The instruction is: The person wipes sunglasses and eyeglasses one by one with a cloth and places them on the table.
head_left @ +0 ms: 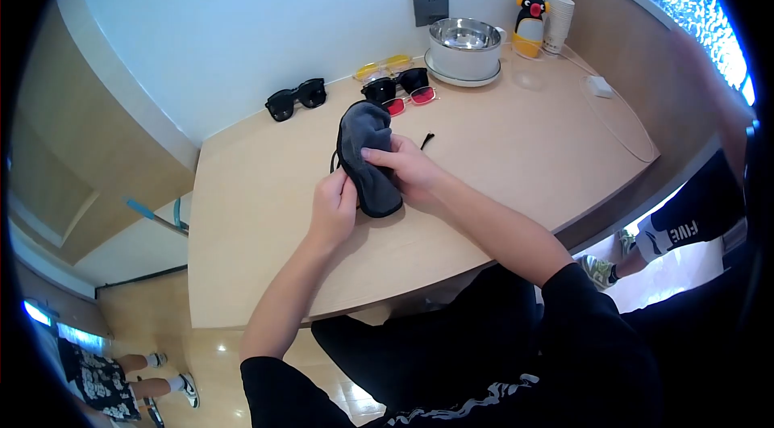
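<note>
In the head view a soft dark grey eye mask with black edging is held lengthwise just above the table. My left hand pinches its near left edge, the thumb pressed along the border. From the right, my right hand grips the mask, thumb lying across the plush face and the other fingers hidden behind it. A thin black cord loops out at the mask's left side. A dark cord end shows to the right, above the right hand.
Behind are black sunglasses, a second black pair, yellow-lensed glasses and red-lensed glasses. Farther back stand a metal-lined pot, a penguin figure and stacked paper cups. A white cable lies right. People stand at both sides.
</note>
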Tool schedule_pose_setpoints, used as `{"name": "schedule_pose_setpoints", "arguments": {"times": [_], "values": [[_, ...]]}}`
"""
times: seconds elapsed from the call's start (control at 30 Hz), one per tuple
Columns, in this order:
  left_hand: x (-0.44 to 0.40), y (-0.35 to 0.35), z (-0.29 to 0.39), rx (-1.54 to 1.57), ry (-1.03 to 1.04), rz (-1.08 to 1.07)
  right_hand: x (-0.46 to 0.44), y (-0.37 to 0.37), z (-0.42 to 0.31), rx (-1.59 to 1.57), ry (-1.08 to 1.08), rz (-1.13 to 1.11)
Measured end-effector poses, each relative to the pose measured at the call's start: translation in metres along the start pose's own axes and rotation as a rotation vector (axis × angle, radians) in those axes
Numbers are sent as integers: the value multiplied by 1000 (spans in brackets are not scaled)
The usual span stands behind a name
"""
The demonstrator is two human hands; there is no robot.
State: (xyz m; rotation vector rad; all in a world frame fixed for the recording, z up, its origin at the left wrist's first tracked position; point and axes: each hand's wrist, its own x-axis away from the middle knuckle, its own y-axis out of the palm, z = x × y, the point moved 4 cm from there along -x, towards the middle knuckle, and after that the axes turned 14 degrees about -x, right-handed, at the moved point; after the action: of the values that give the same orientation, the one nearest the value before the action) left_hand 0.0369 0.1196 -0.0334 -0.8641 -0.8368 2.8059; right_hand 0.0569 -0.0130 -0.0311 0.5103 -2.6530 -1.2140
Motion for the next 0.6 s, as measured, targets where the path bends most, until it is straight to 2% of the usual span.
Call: {"name": "schedule_pose_setpoints", "arguments": {"times": [0.2, 0.33, 0.4, 0.43, 0.47, 0.5, 0.53, 0.57, 0.6], "values": [[-2, 2, 4, -5, 28, -2, 2, 0, -2, 6, -16, 21], [1, 2, -5, -10, 23, 69, 0, 5, -4, 26, -65, 32], [-2, 0, -12, 35, -82, 154, -21, 12, -11, 214, -90, -56], [-4, -1, -18, 92, -163, 203, -29, 22, -17, 372, -86, 9], [-8, 0, -25, 346, -193, 243, -40, 33, -22, 526, -78, 77], [-14, 1, -40, 660, -277, 205, -66, 37, -23, 742, -117, 143], [-16, -6, -39, 835, -408, 204, -64, 63, -34, 1029, -113, 245], [-20, -12, -51, 983, -438, 153, -107, 68, -25, 1375, -62, 176], [-26, -23, -68, 1023, -382, 98, -128, 80, -21, 1525, 104, 68]]}}
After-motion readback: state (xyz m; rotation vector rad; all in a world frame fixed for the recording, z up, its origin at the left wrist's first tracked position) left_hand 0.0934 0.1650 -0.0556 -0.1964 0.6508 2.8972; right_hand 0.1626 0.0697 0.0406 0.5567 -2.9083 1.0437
